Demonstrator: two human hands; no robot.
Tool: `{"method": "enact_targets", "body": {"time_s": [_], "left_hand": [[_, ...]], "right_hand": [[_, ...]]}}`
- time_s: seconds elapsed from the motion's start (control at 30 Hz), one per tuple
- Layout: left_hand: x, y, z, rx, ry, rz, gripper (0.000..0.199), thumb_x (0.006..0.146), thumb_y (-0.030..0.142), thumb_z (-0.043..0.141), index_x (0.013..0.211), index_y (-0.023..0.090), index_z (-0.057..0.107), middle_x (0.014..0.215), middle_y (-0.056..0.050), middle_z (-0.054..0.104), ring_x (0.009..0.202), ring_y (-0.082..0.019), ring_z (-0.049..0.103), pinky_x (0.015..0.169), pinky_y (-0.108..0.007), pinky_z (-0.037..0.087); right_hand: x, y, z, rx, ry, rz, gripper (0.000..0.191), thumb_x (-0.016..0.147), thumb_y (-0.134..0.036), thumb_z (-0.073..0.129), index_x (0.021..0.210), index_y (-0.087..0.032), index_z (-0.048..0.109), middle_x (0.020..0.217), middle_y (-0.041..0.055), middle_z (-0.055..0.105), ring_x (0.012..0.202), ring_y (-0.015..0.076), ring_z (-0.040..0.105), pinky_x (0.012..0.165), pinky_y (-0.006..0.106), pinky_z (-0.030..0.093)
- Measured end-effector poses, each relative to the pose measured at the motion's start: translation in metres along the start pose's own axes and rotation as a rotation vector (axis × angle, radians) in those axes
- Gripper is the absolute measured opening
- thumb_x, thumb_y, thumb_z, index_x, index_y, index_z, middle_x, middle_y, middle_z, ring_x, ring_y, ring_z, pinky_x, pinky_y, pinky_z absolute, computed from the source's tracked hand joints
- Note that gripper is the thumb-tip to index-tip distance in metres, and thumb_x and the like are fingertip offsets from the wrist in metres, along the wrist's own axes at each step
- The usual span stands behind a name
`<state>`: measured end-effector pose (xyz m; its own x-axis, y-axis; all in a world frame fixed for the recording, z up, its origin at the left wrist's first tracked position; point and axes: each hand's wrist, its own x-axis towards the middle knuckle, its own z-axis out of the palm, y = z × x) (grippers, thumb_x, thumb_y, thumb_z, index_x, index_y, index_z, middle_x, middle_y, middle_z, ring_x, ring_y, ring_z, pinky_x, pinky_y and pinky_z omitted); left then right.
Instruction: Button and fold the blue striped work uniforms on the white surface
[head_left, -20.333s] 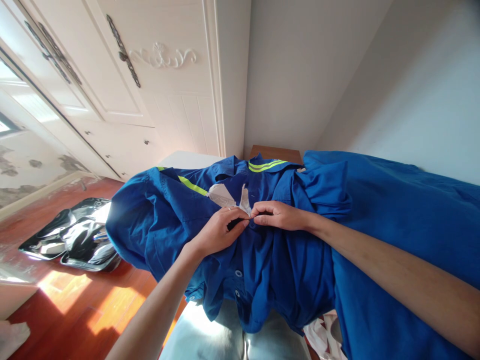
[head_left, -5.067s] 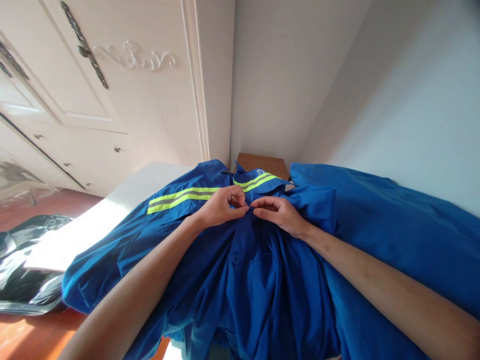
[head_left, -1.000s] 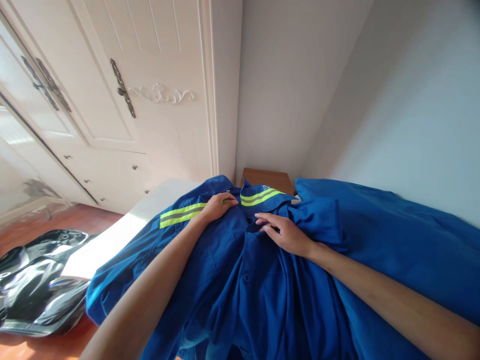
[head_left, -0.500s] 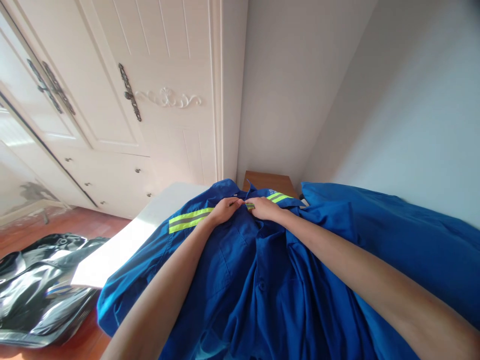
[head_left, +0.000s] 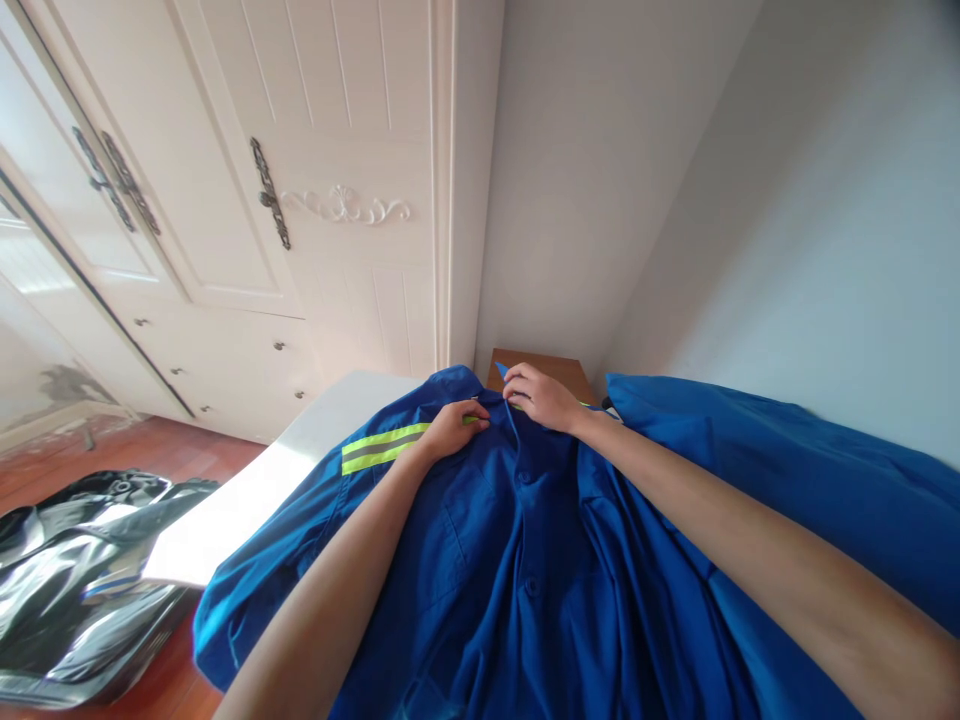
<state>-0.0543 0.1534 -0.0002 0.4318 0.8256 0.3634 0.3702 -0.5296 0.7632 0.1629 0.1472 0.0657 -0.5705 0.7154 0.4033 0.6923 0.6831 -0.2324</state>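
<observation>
A blue work jacket point(head_left: 465, 540) with yellow-green and grey reflective stripes lies spread out with its front facing up. Buttons show down its front placket, which is overlapped in the middle. My left hand point(head_left: 452, 430) rests on the chest beside the stripe, its fingers bent and pinching cloth near the front opening. At the neck, my right hand point(head_left: 546, 398) has its fingers curled on the front edge, just under the pointed collar tip point(head_left: 502, 370). The fingertips of both hands are partly hidden.
A white board-like surface point(head_left: 300, 450) lies under the jacket's left side. Blue bedding or cloth point(head_left: 795, 470) is at right, by the wall. Behind are a brown wooden stand point(head_left: 540, 358) and a cream wardrobe point(head_left: 360, 130). A shiny plastic-wrapped bundle point(head_left: 97, 580) lies on the floor.
My hands were together at the front opening and have parted. The right one has moved up to the collar, while the left has shifted slightly down. More placket and another button show.
</observation>
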Motion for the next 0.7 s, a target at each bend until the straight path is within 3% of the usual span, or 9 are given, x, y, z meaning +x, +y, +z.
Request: {"method": "enact_targets", "body": {"time_s": [0.07, 0.13, 0.27, 0.4, 0.47, 0.57, 0.63, 0.7], "left_hand": [[0.000, 0.001, 0.000, 0.007, 0.019, -0.004, 0.012, 0.077, 0.025, 0.064, 0.085, 0.018, 0.070, 0.092, -0.006, 0.074, 0.090, -0.023, 0.066, 0.090, -0.038, 0.051], [0.000, 0.002, 0.001, -0.018, 0.046, -0.018, 0.012, 0.077, 0.025, 0.065, 0.085, 0.017, 0.070, 0.091, -0.006, 0.074, 0.088, -0.023, 0.067, 0.087, -0.037, 0.051], [0.001, 0.002, 0.005, -0.119, 0.127, -0.060, 0.015, 0.077, 0.029, 0.067, 0.086, 0.017, 0.068, 0.088, -0.005, 0.073, 0.084, -0.021, 0.068, 0.080, -0.033, 0.054], [0.000, 0.001, 0.008, -0.088, 0.141, -0.048, 0.014, 0.079, 0.031, 0.066, 0.084, 0.018, 0.066, 0.085, -0.004, 0.073, 0.082, -0.020, 0.068, 0.078, -0.032, 0.054], [-0.001, 0.000, 0.010, -0.058, 0.131, -0.025, 0.014, 0.080, 0.031, 0.066, 0.086, 0.018, 0.065, 0.088, -0.005, 0.073, 0.085, -0.021, 0.069, 0.080, -0.032, 0.054], [-0.001, 0.000, 0.010, -0.063, 0.131, -0.023, 0.016, 0.079, 0.030, 0.068, 0.088, 0.018, 0.063, 0.092, -0.005, 0.073, 0.089, -0.021, 0.069, 0.083, -0.034, 0.054], [-0.001, 0.000, 0.011, -0.080, 0.126, -0.045, 0.017, 0.077, 0.029, 0.069, 0.088, 0.019, 0.061, 0.092, -0.005, 0.073, 0.090, -0.021, 0.069, 0.084, -0.034, 0.054], [-0.002, 0.002, 0.010, -0.081, 0.117, -0.067, 0.018, 0.076, 0.027, 0.070, 0.089, 0.019, 0.059, 0.092, -0.005, 0.073, 0.090, -0.021, 0.070, 0.084, -0.034, 0.054]], "right_hand": [[0.002, -0.005, -0.005, 0.068, 0.179, 0.043, 0.015, 0.090, -0.016, 0.050, 0.094, -0.020, 0.065, 0.104, 0.0060, 0.065, 0.094, 0.0190, 0.062, 0.085, 0.030, 0.046], [0.002, -0.010, -0.003, 0.136, 0.227, 0.118, 0.013, 0.090, -0.020, 0.050, 0.096, -0.020, 0.062, 0.094, 0.0035, 0.068, 0.083, 0.0176, 0.063, 0.078, 0.029, 0.047], [-0.004, -0.014, 0.020, 0.345, 0.088, 0.186, 0.012, 0.091, -0.028, 0.049, 0.092, -0.020, 0.058, 0.087, 0.0014, 0.068, 0.066, 0.0143, 0.062, 0.066, 0.027, 0.048], [-0.008, -0.009, 0.041, 0.565, 0.091, 0.222, 0.021, 0.086, -0.017, 0.044, 0.104, -0.019, 0.055, 0.101, 0.0044, 0.067, 0.066, 0.0127, 0.066, 0.067, 0.028, 0.053], [-0.008, -0.006, 0.044, 0.533, 0.052, 0.177, 0.038, 0.081, -0.009, 0.045, 0.117, -0.019, 0.054, 0.113, 0.0070, 0.067, 0.071, 0.0131, 0.067, 0.073, 0.030, 0.054], [-0.008, -0.004, 0.041, 0.375, -0.078, 0.033, 0.057, 0.075, -0.004, 0.053, 0.130, -0.019, 0.053, 0.128, 0.0100, 0.062, 0.099, 0.0194, 0.066, 0.092, 0.035, 0.050], [-0.009, -0.004, 0.039, 0.325, -0.116, 0.001, 0.055, 0.078, -0.005, 0.056, 0.131, -0.019, 0.054, 0.125, 0.0096, 0.064, 0.109, 0.0216, 0.062, 0.097, 0.037, 0.047], [-0.011, -0.003, 0.039, 0.321, -0.094, 0.027, 0.044, 0.083, -0.008, 0.056, 0.126, -0.019, 0.059, 0.111, 0.0079, 0.069, 0.099, 0.0203, 0.065, 0.090, 0.035, 0.049]]}}
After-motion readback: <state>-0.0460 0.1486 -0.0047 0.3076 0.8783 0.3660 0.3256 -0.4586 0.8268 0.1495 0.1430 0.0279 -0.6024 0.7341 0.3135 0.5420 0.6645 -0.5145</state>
